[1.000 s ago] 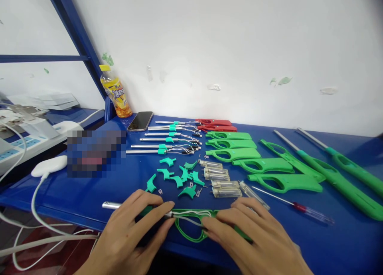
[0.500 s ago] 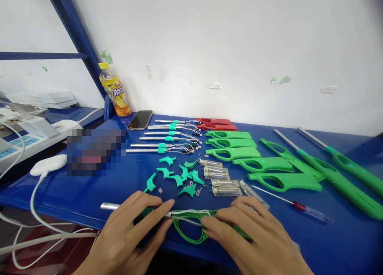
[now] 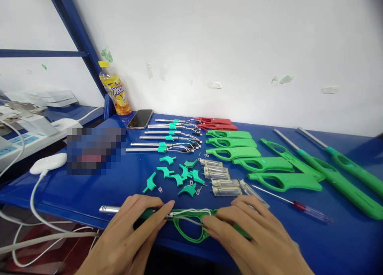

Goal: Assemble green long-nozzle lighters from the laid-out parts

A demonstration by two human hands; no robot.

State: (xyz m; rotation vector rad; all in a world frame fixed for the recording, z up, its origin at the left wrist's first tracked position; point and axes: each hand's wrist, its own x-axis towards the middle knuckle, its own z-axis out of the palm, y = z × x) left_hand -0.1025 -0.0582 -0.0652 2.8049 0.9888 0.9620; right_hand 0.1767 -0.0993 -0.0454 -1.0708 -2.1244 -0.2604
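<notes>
At the front edge of the table, my left hand is closed round a metal lighter tube, whose slotted end sticks out to the left. My right hand grips a green lighter handle shell; its trigger loop shows between the hands. Thin white wires run from the tube along the shell's upper edge to the right fingertips. My right fingers cover the rear of the shell. Just beyond the hands lie several teal triggers with tiny metal clips, and several clear fuel tanks.
Behind lie several wired metal tubes, green handle shells and red ones. On the right are a screwdriver and two long green lighters. A phone, a drink bottle and white cables are at left.
My left hand and the metal tube have shifted slightly to the left, and the fingers have drawn closer together. My right hand stays nearly in place on the green shell.
</notes>
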